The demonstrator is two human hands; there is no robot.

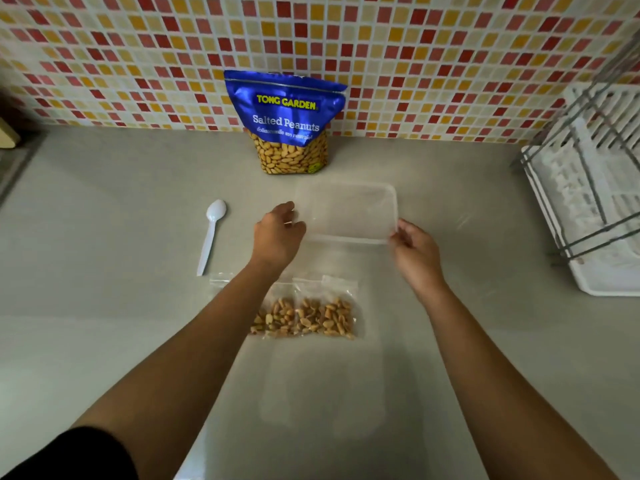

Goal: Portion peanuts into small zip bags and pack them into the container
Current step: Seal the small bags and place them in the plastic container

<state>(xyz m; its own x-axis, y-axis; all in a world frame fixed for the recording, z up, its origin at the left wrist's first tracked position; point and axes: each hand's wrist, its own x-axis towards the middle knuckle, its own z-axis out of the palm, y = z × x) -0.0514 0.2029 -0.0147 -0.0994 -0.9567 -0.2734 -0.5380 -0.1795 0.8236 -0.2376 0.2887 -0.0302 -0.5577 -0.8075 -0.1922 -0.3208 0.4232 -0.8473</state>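
Note:
A clear plastic container [349,209] lies on the grey counter in the middle. My left hand [277,233] holds its left rim with curled fingers. At the container's near right corner, my right hand [414,252] pinches the rim. Small zip bags of peanuts [311,315] lie side by side just in front of the container, between my forearms; the left one is partly hidden under my left forearm. A blue bag of salted peanuts [287,123] stands upright against the tiled wall behind the container. A white plastic spoon [211,233] lies left of my left hand.
A white dish rack with metal bars [588,209] stands on the counter at the right edge. The edge of a clear zip bag [220,277] shows beside my left forearm, below the spoon. A beige object [7,135] sits at the far left.

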